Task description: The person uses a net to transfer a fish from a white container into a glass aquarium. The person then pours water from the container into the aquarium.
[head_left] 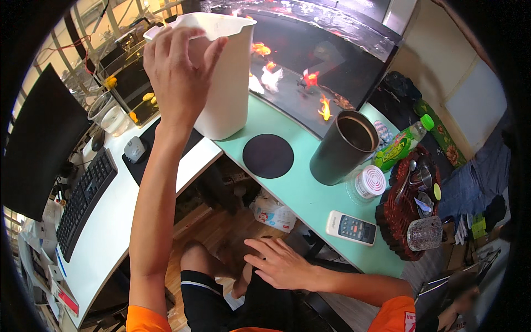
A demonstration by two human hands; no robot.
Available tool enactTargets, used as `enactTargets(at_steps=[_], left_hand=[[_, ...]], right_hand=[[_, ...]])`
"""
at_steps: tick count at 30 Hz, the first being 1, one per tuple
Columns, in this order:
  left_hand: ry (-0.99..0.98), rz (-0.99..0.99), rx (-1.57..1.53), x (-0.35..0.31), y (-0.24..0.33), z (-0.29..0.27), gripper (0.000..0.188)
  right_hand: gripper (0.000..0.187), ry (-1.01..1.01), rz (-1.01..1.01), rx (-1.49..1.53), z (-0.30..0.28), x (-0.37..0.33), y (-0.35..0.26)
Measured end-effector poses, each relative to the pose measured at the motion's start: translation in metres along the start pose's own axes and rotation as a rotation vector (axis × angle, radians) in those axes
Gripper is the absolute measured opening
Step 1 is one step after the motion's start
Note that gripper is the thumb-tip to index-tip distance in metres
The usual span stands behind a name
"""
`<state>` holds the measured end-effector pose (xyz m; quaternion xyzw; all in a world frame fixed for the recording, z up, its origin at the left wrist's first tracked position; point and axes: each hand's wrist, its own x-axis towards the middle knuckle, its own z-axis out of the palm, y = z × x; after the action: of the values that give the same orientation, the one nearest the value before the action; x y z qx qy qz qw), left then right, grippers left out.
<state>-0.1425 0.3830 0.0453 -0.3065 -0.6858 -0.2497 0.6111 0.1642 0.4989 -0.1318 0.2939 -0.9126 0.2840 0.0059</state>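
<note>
My left hand [180, 69] is raised at the near side of a tall white plastic bin [229, 83], close to its wavy rim. Its fingers are bent with the thumb held apart, and the fingertips are slightly blurred; I see nothing held in it. Whether the hand touches the rim I cannot tell. The bin stands upright on the pale green tabletop [298, 193], against a fish tank [343, 61] with orange and white goldfish. My right hand [285, 265] hovers over my lap, fingers stretched and apart, holding nothing.
A round black mat [268, 156], a dark open-topped cylinder [343, 149], a lidded jar [368, 183], a white remote control [350, 227] and a green bottle [404, 145] sit rightward. A brown tray [395, 221] holds glassware. Leftward are a keyboard [86, 202], a mouse [134, 149] and a monitor [44, 144].
</note>
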Motion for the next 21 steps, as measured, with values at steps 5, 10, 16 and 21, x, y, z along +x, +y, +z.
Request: enactTargets(at_steps=[5,10,16,21], left_hand=[[-0.051,-0.054,-0.092,0.0005,-0.0084,0.005,0.035],[-0.096,-0.098,-0.203,0.0039,-0.0095,-0.0008,0.035],[-0.1,-0.108,-0.246,0.0068,-0.0091,-0.0012,0.031],[-0.094,-0.097,-0.265,0.0082,-0.0104,-0.0003,0.029]], right_hand=[[0.048,0.008,0.001,0.005,0.0005,-0.0061,-0.0011],[0.045,-0.015,-0.005,0.023,0.0027,-0.0094,-0.0052],[0.047,0.008,-0.025,0.004,0.0036,-0.0108,-0.0033],[0.046,0.005,-0.019,0.013,0.0031,-0.0102,-0.0037]])
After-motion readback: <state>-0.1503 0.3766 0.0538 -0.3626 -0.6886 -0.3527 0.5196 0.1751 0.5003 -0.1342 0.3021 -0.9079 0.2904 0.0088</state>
